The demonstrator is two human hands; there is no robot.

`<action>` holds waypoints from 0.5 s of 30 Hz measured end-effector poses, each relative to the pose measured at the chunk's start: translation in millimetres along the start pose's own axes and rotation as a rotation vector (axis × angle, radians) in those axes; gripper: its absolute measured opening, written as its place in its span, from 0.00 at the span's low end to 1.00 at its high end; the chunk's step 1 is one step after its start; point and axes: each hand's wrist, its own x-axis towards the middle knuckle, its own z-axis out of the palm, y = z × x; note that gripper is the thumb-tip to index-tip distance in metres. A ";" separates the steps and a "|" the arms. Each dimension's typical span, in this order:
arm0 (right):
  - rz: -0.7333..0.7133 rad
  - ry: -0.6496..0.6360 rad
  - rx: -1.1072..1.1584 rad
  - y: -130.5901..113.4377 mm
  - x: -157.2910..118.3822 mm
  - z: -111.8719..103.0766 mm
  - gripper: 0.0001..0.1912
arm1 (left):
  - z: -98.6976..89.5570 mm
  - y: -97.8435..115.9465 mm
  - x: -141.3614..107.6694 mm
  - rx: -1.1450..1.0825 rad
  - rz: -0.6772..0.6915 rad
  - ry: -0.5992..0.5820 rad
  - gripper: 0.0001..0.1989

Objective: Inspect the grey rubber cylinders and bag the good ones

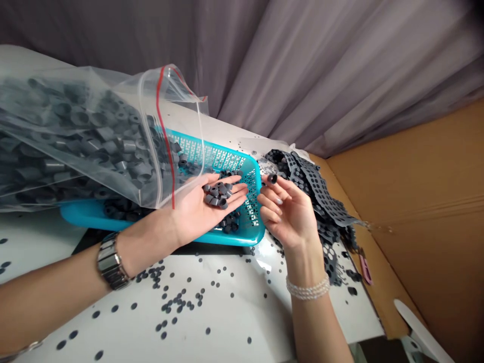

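Note:
My left hand (204,206) is palm up with its fingers stretched out, holding a small heap of short dark grey plastic caps (218,195). It lies over the turquoise basket (260,237), at the mouth of a clear zip bag (113,141) full of the same kind of pieces. To the right of the basket, my right hand (289,204) pinches a single dark cap (272,178) between thumb and forefinger, its round open end showing. More caps lie inside the basket, partly hidden by my left hand and the bag.
Small dark discs (179,302) are scattered over the white table (223,348). Perforated dark grey sheets (313,186) are piled right of the basket. A pink-handled tool (365,269) lies near a cardboard panel (423,201). A grey curtain (302,65) hangs behind.

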 end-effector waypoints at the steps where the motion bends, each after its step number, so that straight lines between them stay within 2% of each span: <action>1: 0.005 0.003 0.022 -0.4 -0.3 0.2 0.10 | -0.3 0.0 0.3 0.003 -0.005 0.004 0.23; 5: 0.004 0.064 0.048 -0.5 -0.7 2.0 0.14 | -0.3 -0.8 0.9 0.001 -0.010 0.010 0.24; 8: -0.065 0.102 -0.068 3.1 -0.8 4.3 0.13 | -1.0 -2.1 1.7 0.014 -0.042 -0.023 0.23; 11: -0.216 0.119 -0.374 7.7 -3.2 7.8 0.09 | -2.5 -3.4 3.1 0.044 -0.049 -0.045 0.19; 13: -0.303 0.112 -0.672 9.2 -5.8 10.6 0.10 | -3.2 -3.8 3.8 0.073 -0.043 -0.065 0.14; 15: -0.329 0.079 -0.901 9.3 -8.0 12.8 0.11 | -3.6 -3.8 4.1 0.107 -0.031 -0.071 0.10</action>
